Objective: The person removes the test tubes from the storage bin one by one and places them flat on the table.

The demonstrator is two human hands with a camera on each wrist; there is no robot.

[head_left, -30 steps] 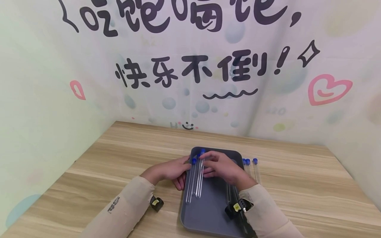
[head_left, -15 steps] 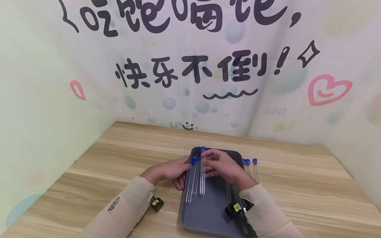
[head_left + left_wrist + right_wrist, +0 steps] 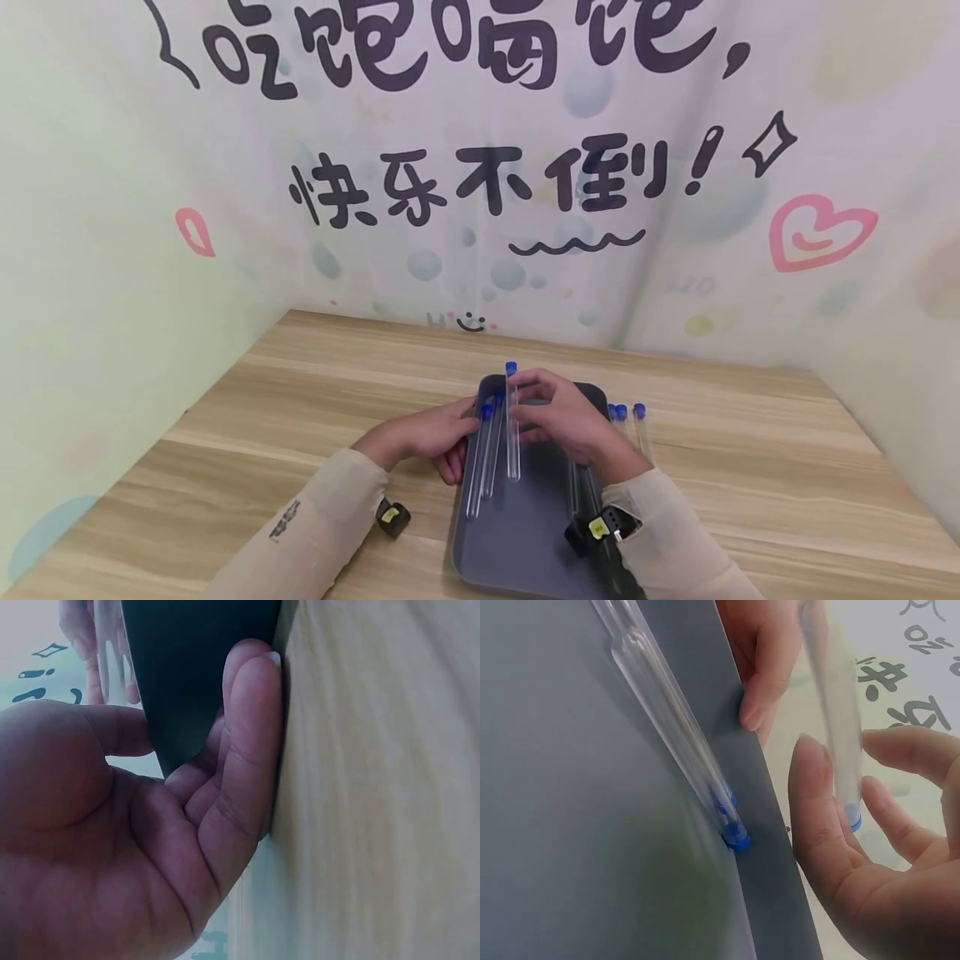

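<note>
In the head view, my right hand (image 3: 562, 421) pinches a clear test tube (image 3: 513, 458) with a blue cap, held over the grey tray (image 3: 517, 542). Thumb and fingertips meet around the tube near its cap, as the right wrist view shows on the held test tube (image 3: 841, 712). Two more capped test tubes (image 3: 476, 492) lie side by side along the tray's left wall. My left hand (image 3: 431, 433) grips that left side of the tray, thumb at the rim; in the left wrist view its fingers (image 3: 251, 727) lie against the dark outer wall.
Further test tubes (image 3: 574, 492) lie in the tray's right part, partly hidden by my right arm. Beyond the right rim, several blue-capped tubes (image 3: 640, 412) rest on the wooden table (image 3: 337, 358). A printed cloth (image 3: 420, 283) hangs behind the table.
The test tube in my right hand has risen away from the two others and stands more upright, its cap now above the tray's far rim. My left hand stays at the tray.
</note>
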